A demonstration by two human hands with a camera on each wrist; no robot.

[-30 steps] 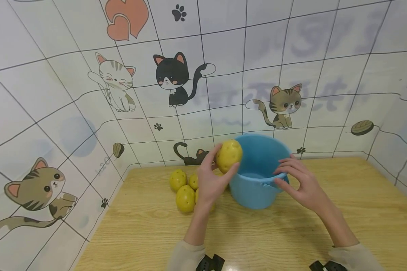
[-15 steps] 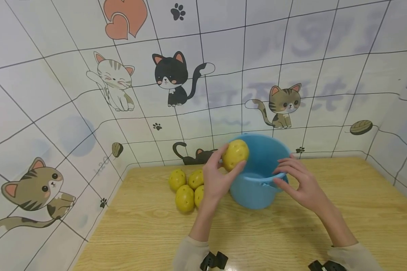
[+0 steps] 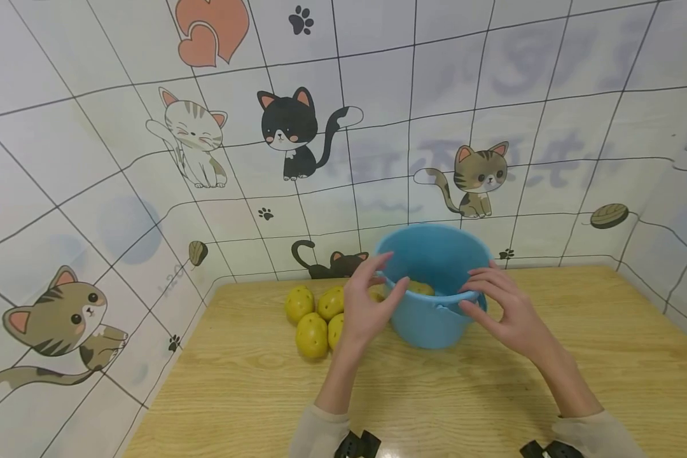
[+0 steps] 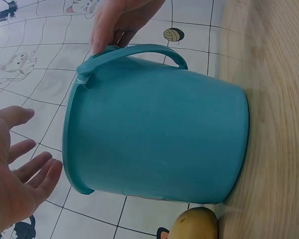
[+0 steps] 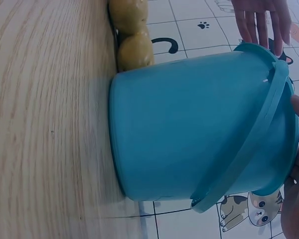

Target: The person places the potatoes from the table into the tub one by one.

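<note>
A blue bucket (image 3: 432, 318) stands on the wooden table (image 3: 446, 394) near the back wall. One yellow potato (image 3: 420, 288) lies inside it. My left hand (image 3: 392, 273) hovers at the bucket's left rim, fingers spread and empty; the left wrist view shows that hand (image 4: 25, 169) open beside the bucket (image 4: 154, 144). My right hand (image 3: 468, 298) pinches the bucket's right rim by the handle (image 5: 249, 144), fingers over the edge and thumb outside. Several more potatoes (image 3: 312, 334) lie in a cluster just left of the bucket.
Tiled walls with cat stickers (image 3: 292, 133) close in the table at the back and left, forming a corner behind the potatoes. Bare wood stretches to the right of the bucket (image 3: 595, 318) and toward me.
My left hand carried a potato over the bucket's rim and let it go; the potato now lies inside. The right hand has stayed on the rim.
</note>
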